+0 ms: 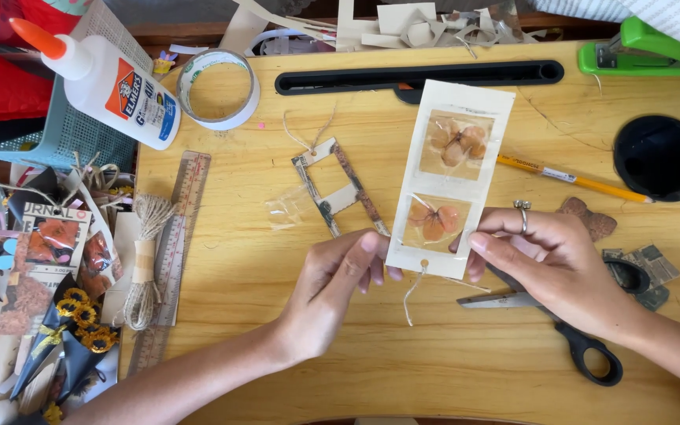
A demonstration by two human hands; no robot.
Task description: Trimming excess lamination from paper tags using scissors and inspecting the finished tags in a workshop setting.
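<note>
at the centre of the frame both hands hold a tall cream paper card with two windows of pressed orange petals (450, 177), a short twine string hanging from a hole at its bottom edge. the left hand (332, 291) is narrowed to a pinch on the card's lower left corner; the right hand (548, 264), wearing a ring, is narrowed to a pinch on the lower right edge. the card stands lifted just above the pale wooden desk (434, 362).

it looks very light, thin and only mildly stiff, so it would likely bend or crease if squeezed mid-panel; the petals look brittle. the bare margins at the edges seem the safest places to hold, as both hands do now.

just left of the card lies a small cut-out paper frame (334, 185). a yellow pencil (572, 179) lies to its right, and black-handled scissors (568, 330) sit under the right wrist. a white glue bottle with an orange cap (108, 83) and a roll of clear tape (218, 88) crowd the upper left. the open room is the bare wood along the bottom of the frame.
</note>
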